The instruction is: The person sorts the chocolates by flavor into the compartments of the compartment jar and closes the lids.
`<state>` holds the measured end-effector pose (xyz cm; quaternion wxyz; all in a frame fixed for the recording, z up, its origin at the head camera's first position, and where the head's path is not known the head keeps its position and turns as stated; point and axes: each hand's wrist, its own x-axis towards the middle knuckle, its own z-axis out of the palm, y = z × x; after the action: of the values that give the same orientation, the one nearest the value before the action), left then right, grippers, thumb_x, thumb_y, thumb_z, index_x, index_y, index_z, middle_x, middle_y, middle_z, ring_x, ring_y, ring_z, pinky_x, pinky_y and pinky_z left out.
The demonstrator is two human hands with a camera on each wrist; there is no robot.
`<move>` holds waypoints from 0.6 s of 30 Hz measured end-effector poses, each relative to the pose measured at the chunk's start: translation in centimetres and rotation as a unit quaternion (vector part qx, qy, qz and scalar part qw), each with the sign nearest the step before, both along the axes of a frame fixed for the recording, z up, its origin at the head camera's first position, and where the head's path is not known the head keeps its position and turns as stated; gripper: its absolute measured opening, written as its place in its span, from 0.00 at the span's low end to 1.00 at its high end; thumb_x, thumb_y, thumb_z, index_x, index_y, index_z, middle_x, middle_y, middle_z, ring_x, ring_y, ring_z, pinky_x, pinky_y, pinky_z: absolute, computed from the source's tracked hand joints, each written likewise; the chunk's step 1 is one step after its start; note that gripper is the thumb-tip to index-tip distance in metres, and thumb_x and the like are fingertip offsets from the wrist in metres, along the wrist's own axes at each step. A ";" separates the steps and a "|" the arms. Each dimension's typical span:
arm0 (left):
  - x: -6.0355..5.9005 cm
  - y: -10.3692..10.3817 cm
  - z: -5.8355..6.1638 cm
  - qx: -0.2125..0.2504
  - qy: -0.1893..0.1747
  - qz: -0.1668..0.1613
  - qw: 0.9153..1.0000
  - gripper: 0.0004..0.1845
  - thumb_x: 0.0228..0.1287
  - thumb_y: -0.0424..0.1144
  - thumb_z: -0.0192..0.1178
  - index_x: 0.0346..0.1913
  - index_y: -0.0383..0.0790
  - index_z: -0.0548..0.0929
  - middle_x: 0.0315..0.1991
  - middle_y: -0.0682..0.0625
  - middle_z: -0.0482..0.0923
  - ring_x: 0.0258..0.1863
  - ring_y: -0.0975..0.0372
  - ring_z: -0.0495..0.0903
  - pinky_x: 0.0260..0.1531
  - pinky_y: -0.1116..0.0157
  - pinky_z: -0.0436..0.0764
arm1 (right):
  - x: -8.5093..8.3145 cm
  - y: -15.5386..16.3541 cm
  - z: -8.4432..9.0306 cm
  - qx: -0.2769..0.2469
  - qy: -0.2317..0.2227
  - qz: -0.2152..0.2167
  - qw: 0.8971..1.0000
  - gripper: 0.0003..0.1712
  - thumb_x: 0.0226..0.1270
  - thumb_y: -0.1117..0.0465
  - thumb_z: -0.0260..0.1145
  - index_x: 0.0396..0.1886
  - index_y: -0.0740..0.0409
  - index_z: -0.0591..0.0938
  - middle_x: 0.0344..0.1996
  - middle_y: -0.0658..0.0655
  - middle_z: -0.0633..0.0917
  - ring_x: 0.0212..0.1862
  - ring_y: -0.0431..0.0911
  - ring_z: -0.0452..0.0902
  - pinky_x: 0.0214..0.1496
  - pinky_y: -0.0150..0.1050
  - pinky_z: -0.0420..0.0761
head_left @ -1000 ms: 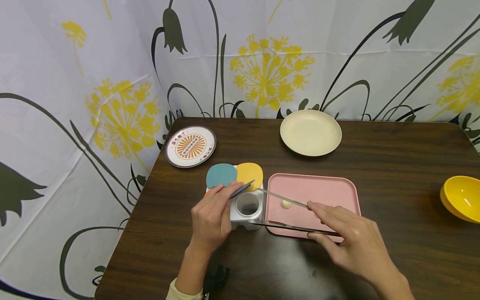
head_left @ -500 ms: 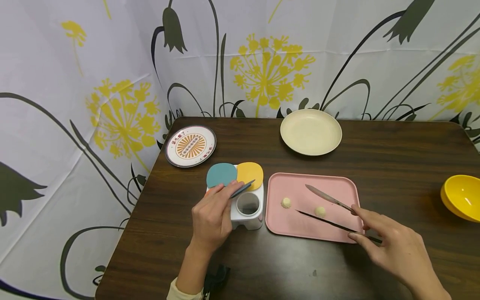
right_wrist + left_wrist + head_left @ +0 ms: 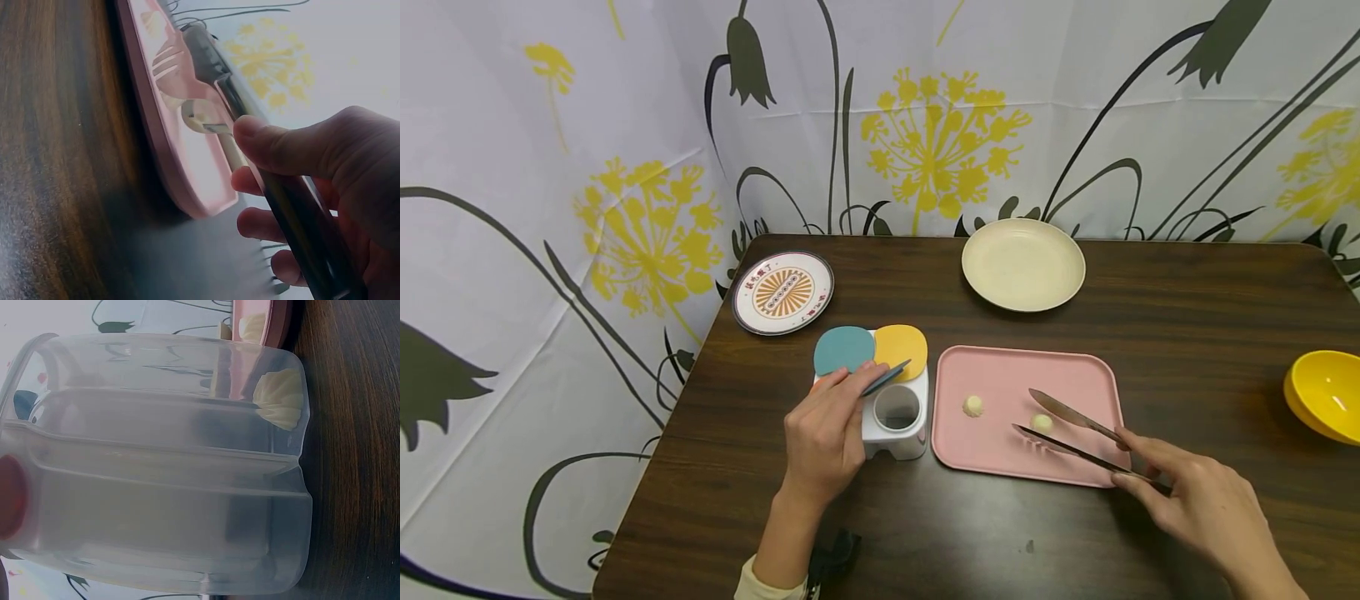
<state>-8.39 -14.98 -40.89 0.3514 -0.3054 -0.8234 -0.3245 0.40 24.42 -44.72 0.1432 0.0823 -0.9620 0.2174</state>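
Observation:
My left hand holds up the grey-blue lid of a white four-part container, above its uncovered round compartment. Through the clear wall in the left wrist view, a cream pleated bun shows at the container's bottom. My right hand grips metal tongs by their arms, thumb on one side and fingers on the other. The tongs' spread tips lie either side of a small cream bun on the pink tray; contact cannot be told. Another bun sits further left on the tray.
A patterned white plate stands at the back left. Behind the tray is a cream plate, and a yellow bowl stands at the far right. A floral cloth hangs behind the dark table.
My right hand and the tongs have drawn back rightward from above the container to the right-hand bun. Their tips have then come nearer together. My left hand and the lid have stayed put.

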 end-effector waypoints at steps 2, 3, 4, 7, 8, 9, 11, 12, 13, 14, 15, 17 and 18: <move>0.0 0.0 0.0 0.000 -0.001 0.000 1.000 0.18 0.72 0.33 0.45 0.55 0.38 0.83 0.49 0.49 0.85 0.48 0.59 0.84 0.50 0.52 0.80 | 0.0 0.1 -0.1 0.002 -0.004 -0.003 1.000 0.30 0.43 0.51 0.82 0.52 0.42 0.87 0.22 0.36 0.79 0.20 0.32 0.66 0.17 0.35 0.61; 0.0 0.0 0.0 0.000 -0.001 0.000 1.000 0.18 0.72 0.33 0.45 0.55 0.38 0.83 0.49 0.49 0.85 0.48 0.59 0.84 0.50 0.52 0.80 | 0.0 0.2 -0.2 0.001 -0.007 -0.004 1.000 0.30 0.43 0.51 0.81 0.52 0.42 0.87 0.22 0.38 0.81 0.21 0.34 0.69 0.17 0.36 0.62; 0.0 0.0 0.0 0.000 0.000 0.000 1.000 0.18 0.72 0.33 0.45 0.55 0.38 0.83 0.49 0.49 0.85 0.48 0.58 0.85 0.50 0.52 0.80 | 0.0 0.2 -0.2 0.001 -0.010 -0.006 1.000 0.30 0.43 0.50 0.81 0.52 0.43 0.87 0.24 0.40 0.83 0.22 0.35 0.71 0.17 0.37 0.63; 0.0 0.0 0.0 -0.001 0.000 0.001 1.000 0.18 0.72 0.33 0.45 0.55 0.38 0.83 0.49 0.49 0.85 0.48 0.58 0.85 0.51 0.52 0.80 | 0.0 0.3 -0.2 -0.001 -0.018 -0.012 1.000 0.30 0.44 0.50 0.81 0.52 0.44 0.87 0.28 0.47 0.87 0.22 0.39 0.74 0.18 0.38 0.64; 0.0 0.0 0.0 -0.001 0.000 0.001 1.000 0.18 0.72 0.33 0.45 0.55 0.38 0.83 0.49 0.49 0.85 0.48 0.58 0.85 0.51 0.52 0.80 | 0.0 0.4 -0.3 -0.001 -0.021 -0.014 1.000 0.30 0.44 0.51 0.81 0.52 0.44 0.87 0.30 0.49 0.88 0.22 0.39 0.73 0.18 0.38 0.63; 0.0 0.0 0.0 -0.001 0.000 0.001 1.000 0.18 0.72 0.33 0.44 0.55 0.38 0.83 0.49 0.49 0.85 0.48 0.58 0.85 0.51 0.52 0.80 | 0.0 0.4 -0.3 -0.001 -0.023 -0.015 1.000 0.30 0.44 0.51 0.81 0.52 0.44 0.87 0.32 0.50 0.89 0.21 0.38 0.71 0.18 0.37 0.62; 0.0 0.0 0.0 -0.001 -0.001 0.001 1.000 0.18 0.72 0.33 0.44 0.55 0.38 0.83 0.49 0.49 0.85 0.48 0.58 0.84 0.51 0.52 0.80 | 0.1 0.5 -0.3 -0.001 -0.026 -0.017 1.000 0.29 0.45 0.52 0.81 0.52 0.43 0.87 0.34 0.52 0.89 0.19 0.35 0.65 0.18 0.35 0.59; 0.1 0.0 0.0 -0.001 -0.002 0.001 1.000 0.18 0.72 0.33 0.44 0.55 0.37 0.83 0.49 0.49 0.85 0.48 0.58 0.84 0.50 0.52 0.80 | 0.1 0.5 -0.3 -0.001 -0.026 -0.018 1.000 0.29 0.45 0.53 0.81 0.52 0.43 0.87 0.35 0.52 0.89 0.19 0.34 0.61 0.18 0.35 0.57; 0.1 0.0 0.0 -0.001 -0.002 0.001 1.000 0.18 0.72 0.33 0.44 0.55 0.37 0.83 0.49 0.49 0.85 0.48 0.58 0.84 0.50 0.52 0.80 | 0.2 0.5 -0.3 0.000 -0.027 -0.019 0.999 0.29 0.46 0.53 0.81 0.52 0.43 0.87 0.36 0.53 0.89 0.18 0.33 0.59 0.18 0.34 0.56; 0.1 0.0 0.0 -0.001 -0.002 0.001 1.000 0.18 0.72 0.34 0.44 0.55 0.37 0.83 0.49 0.49 0.85 0.48 0.58 0.84 0.50 0.52 0.80 | 0.2 0.6 -0.3 -0.001 -0.027 -0.021 0.999 0.28 0.46 0.53 0.81 0.52 0.42 0.87 0.37 0.53 0.89 0.18 0.33 0.58 0.18 0.34 0.55; 0.1 0.0 0.0 -0.001 -0.003 0.001 1.000 0.18 0.72 0.34 0.44 0.55 0.37 0.83 0.49 0.49 0.85 0.48 0.58 0.84 0.50 0.52 0.80 | 0.2 0.6 -0.3 -0.001 -0.027 -0.022 0.999 0.28 0.46 0.53 0.81 0.52 0.41 0.87 0.37 0.53 0.89 0.18 0.33 0.57 0.18 0.34 0.54; 0.1 0.0 0.0 0.000 -0.003 0.001 1.000 0.18 0.72 0.34 0.45 0.55 0.37 0.83 0.49 0.49 0.85 0.48 0.58 0.84 0.50 0.52 0.80 | 0.2 0.6 -0.3 0.001 -0.024 -0.023 0.999 0.28 0.46 0.53 0.81 0.52 0.41 0.87 0.38 0.53 0.89 0.18 0.33 0.57 0.18 0.34 0.54; 0.1 0.0 0.0 0.000 -0.004 0.001 1.000 0.18 0.72 0.34 0.45 0.55 0.37 0.82 0.49 0.49 0.85 0.48 0.58 0.84 0.50 0.52 0.80 | 0.2 0.6 -0.3 0.001 -0.022 -0.024 0.999 0.28 0.46 0.54 0.81 0.52 0.40 0.87 0.38 0.53 0.89 0.18 0.33 0.57 0.18 0.34 0.54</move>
<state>-8.33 -14.99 -40.90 0.3485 -0.3037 -0.8250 -0.3252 0.58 25.06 -44.98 0.1272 0.0551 -0.9668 0.2145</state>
